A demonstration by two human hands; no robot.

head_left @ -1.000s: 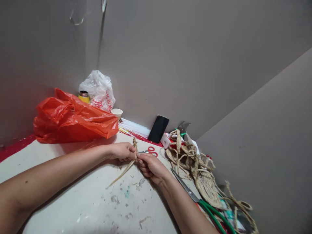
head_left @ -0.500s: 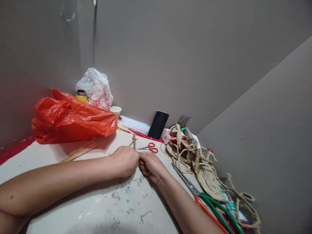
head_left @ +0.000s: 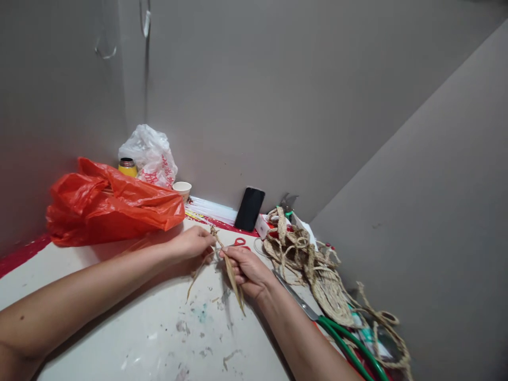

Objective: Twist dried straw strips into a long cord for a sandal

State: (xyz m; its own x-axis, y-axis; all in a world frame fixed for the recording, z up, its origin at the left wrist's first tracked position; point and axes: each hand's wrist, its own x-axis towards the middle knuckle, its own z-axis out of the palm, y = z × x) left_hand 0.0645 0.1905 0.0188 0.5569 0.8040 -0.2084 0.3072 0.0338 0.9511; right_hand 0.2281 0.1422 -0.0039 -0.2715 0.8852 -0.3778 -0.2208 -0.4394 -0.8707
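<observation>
A bundle of dried straw strands [head_left: 231, 278] with a knotted top end stands up between my hands. My right hand [head_left: 251, 272] is closed, pinching the bundle below its knot, and long flat ends hang down from it. My left hand [head_left: 193, 242] is closed at the left side of the bundle, its fingertips on a thin strand [head_left: 194, 280] that trails toward the tabletop; its fingers are partly hidden. Small red-handled scissors [head_left: 240, 242] lie just behind my right hand, partly covered by it.
Large scissors with green handles [head_left: 337, 330] lie beside my right forearm. Braided straw cord [head_left: 329, 291] is heaped at the right. A red plastic bag [head_left: 115, 206], a paper cup [head_left: 182, 189] and a phone [head_left: 250, 209] stand along the back by the wall.
My left hand has moved left and up, away from my right hand. Straw ends now hang in view below the right hand, and the view has shifted slightly.
</observation>
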